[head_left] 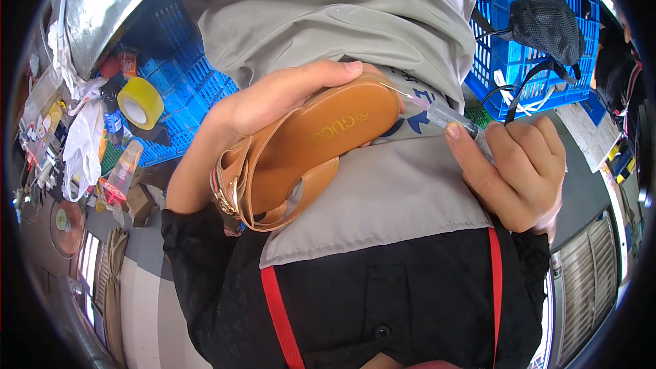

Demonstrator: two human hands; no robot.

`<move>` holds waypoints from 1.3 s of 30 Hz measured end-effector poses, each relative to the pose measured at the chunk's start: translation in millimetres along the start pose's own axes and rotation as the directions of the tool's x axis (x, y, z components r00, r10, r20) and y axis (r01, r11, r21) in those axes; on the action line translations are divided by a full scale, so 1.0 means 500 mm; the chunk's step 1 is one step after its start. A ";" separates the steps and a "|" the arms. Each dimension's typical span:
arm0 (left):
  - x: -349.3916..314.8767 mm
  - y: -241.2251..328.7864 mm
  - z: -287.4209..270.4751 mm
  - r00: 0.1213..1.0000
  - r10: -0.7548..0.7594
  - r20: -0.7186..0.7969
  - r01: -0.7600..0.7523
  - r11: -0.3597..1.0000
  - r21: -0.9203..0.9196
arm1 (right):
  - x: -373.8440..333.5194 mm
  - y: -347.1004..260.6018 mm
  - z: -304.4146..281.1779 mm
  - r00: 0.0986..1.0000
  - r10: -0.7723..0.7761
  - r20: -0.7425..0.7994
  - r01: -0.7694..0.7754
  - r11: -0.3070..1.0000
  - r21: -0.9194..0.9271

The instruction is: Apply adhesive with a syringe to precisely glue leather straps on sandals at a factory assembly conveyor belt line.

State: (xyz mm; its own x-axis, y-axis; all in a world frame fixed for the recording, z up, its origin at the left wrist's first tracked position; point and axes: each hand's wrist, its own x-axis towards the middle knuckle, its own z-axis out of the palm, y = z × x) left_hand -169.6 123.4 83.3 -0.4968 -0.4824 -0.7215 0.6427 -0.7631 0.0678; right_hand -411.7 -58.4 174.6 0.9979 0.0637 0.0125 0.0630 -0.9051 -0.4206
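Observation:
A tan sandal [294, 157] lies tilted across my lap, its insole facing up and its toe end to the right. My left hand [273, 99] grips it along the far edge, thumb on the rim near the toe; some fingers are hidden beneath. Its strap with a metal ornament hangs at the left end. In my right hand [519, 171] is a clear plastic syringe [454, 119] with a pinkish hub and a thin needle. The needle tip meets the edge of the sandal's toe, or comes very close to it. A grey apron [383, 198] covers my lap.
Blue plastic crates [502, 102] stand at right and left. A black mesh pouch [547, 27] with straps lies on the right one. At left are a roll of yellow tape [141, 103], a white plastic bag [83, 147] and a small cardboard box [140, 205]. Curved metal [102, 7] fills the upper left.

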 end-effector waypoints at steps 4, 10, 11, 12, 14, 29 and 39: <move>-0.001 -0.001 0.001 0.999 -0.012 0.035 0.014 0.999 -0.052 | -0.004 0.001 0.003 1.000 0.006 -0.015 -0.005 1.000 0.017; -0.001 0.000 0.007 1.000 -0.011 0.028 0.012 0.998 -0.060 | -0.007 0.003 0.003 1.000 0.003 -0.016 -0.002 1.000 0.020; -0.002 0.001 0.011 1.000 -0.003 0.009 0.004 0.999 -0.050 | -0.006 0.003 0.003 1.000 0.005 -0.014 -0.005 1.000 0.025; -0.004 0.003 0.015 1.000 0.005 -0.011 -0.005 0.999 -0.040 | -0.005 0.002 0.003 1.000 0.002 -0.014 -0.002 1.000 0.023; -0.012 0.008 0.024 1.000 -0.004 -0.018 0.004 1.000 -0.018 | -0.002 0.001 0.002 1.000 0.008 -0.004 -0.008 1.000 0.024; 0.004 -0.007 -0.001 0.998 -0.022 0.054 0.025 0.999 -0.048 | -0.002 0.004 0.002 1.000 0.010 0.002 -0.010 0.999 0.031; 0.006 -0.010 -0.011 0.997 -0.049 0.056 0.049 0.999 0.000 | -0.007 0.009 0.011 1.000 0.025 -0.007 -0.025 0.997 0.075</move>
State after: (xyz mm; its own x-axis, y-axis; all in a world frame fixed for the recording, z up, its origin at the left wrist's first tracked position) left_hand -170.7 128.1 77.0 -0.5594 -0.4676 -0.6844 0.6176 -0.7859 0.0322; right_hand -414.9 -60.4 167.7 0.9992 0.0381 0.0081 0.0372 -0.8725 -0.4872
